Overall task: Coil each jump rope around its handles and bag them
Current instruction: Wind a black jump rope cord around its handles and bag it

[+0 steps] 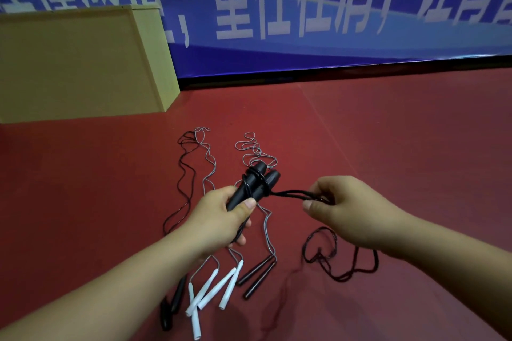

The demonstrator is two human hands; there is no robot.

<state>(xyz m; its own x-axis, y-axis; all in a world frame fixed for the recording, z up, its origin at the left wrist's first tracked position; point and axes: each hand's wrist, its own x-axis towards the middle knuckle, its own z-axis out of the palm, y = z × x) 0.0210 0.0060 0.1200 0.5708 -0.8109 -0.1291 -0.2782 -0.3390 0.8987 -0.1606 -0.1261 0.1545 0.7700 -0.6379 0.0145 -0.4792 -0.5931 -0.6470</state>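
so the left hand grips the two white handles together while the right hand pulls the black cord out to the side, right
Not quite. In the head view the left hand grips two black handles held together, with cord already looped around them. The white handles lie untouched on the red floor. The rest holds: the right hand pinches the black cord and draws it out to the side.

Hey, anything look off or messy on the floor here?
Nothing damaged. The loose ropes lie uncoiled on the red floor, and the white handles are crossed over each other untidily.
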